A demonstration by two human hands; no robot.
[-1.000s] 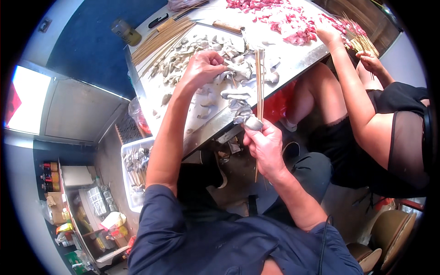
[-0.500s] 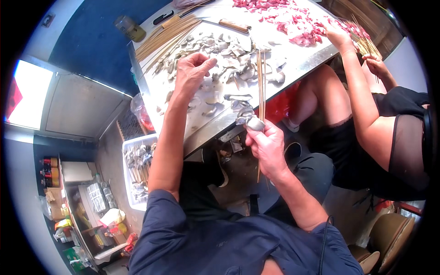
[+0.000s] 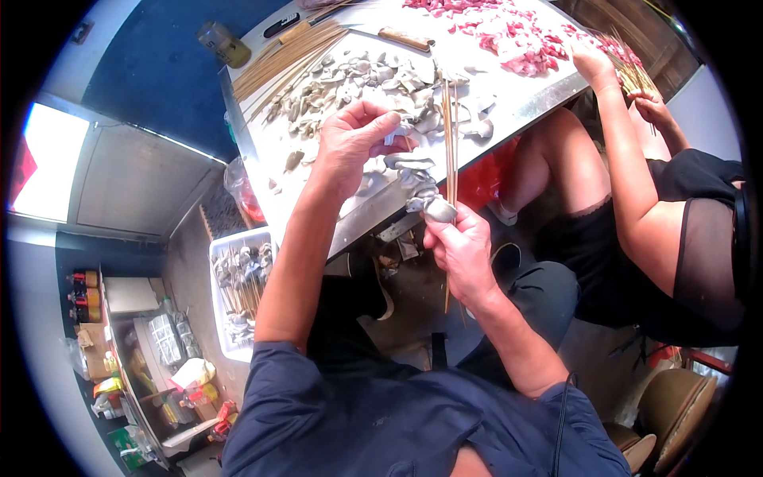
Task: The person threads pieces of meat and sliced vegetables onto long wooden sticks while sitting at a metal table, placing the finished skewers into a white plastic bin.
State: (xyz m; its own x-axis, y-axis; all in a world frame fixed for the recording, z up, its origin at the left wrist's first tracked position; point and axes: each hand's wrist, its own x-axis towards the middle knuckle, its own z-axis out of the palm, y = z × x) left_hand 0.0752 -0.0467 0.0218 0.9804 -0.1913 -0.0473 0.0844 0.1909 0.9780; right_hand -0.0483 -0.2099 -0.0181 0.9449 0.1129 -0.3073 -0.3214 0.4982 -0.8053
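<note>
At the desk's [image 3: 509, 99] near edge, the right hand [image 3: 459, 242] pinches a skewer [image 3: 450, 151] running near-to-far, while the left hand [image 3: 358, 139], just left, pinches a mushroom slice [image 3: 395, 135].

Wore a dark navy short-sleeved shirt, sleeves ending above the elbows, and dark trousers. Forearms bare down to the left hand [image 3: 350, 143] and right hand [image 3: 461, 246]; no gloves, watch or rings to be seen.

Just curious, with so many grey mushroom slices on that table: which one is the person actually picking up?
The pale slice pinched in the left hand's fingertips, lifted just above the scattered slices; the rest lie loose on the metal table.
</note>
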